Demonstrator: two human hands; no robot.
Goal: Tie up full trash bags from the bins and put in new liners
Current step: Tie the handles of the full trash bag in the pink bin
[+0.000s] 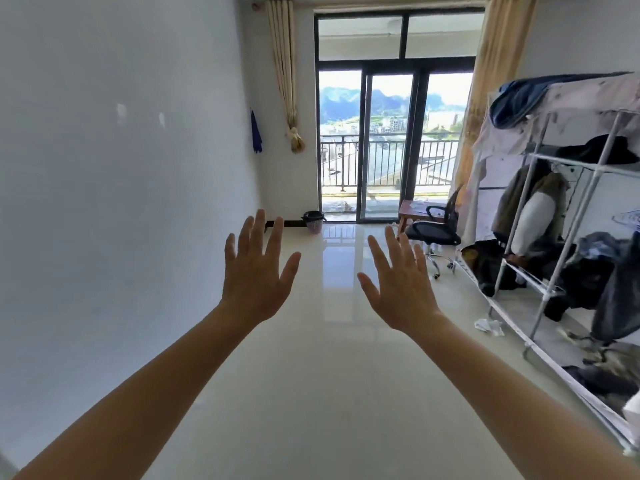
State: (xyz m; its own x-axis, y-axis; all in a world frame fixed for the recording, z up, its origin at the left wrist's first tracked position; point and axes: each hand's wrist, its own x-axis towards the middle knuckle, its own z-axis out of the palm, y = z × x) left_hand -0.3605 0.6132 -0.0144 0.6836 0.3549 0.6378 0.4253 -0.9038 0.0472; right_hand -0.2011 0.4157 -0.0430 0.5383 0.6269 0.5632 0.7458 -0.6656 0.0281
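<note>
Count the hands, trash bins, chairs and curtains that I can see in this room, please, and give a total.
hands: 2, left hand and right hand, both holding nothing
trash bin: 1
chair: 1
curtains: 2, left curtain and right curtain
total: 6

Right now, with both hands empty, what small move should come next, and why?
Probably walk forward to the bin. It stands far off by the glass door, with a black bag over its rim. The left hand and right hand are open and hold nothing.
</note>
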